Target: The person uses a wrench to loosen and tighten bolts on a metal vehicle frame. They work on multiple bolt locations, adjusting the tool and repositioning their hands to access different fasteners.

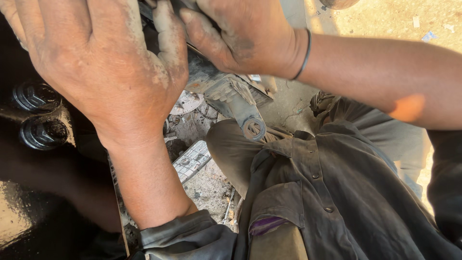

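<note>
Pressing together at the far edge of the scene, both hands close on a thin dark metal piece [192, 48] that shows only as a narrow sliver between them. The left hand [101, 62] lies palm down, its grimy fingers [168, 29] laid flat along the left side of the piece; whether they curl under it cannot be told, since the fingertips run out of view. The right hand [240, 33] comes in from the right, its thumb [202, 41] pushed down on the piece and the other fingers bent around something hidden behind the hand, so the grip is clenched, though what exactly it encloses is not visible. A thin dark band [304, 55] circles the right wrist.

Just nearer than the hands, a grey metal bracket with a ring end [240, 108] points toward the person's dark shirt [327, 192], its ring almost touching the cloth. Left of it lies a pale round disc [186, 102], partly covered by the left hand. Nearer still, a small light ribbed block [191, 160] rests on dusty ground littered with scraps. At the far left, a glossy black metal body [29, 192] carries two large dark bolt heads [38, 115], well apart from the fingers. The left forearm crosses in front of it and hides much of the ground.
</note>
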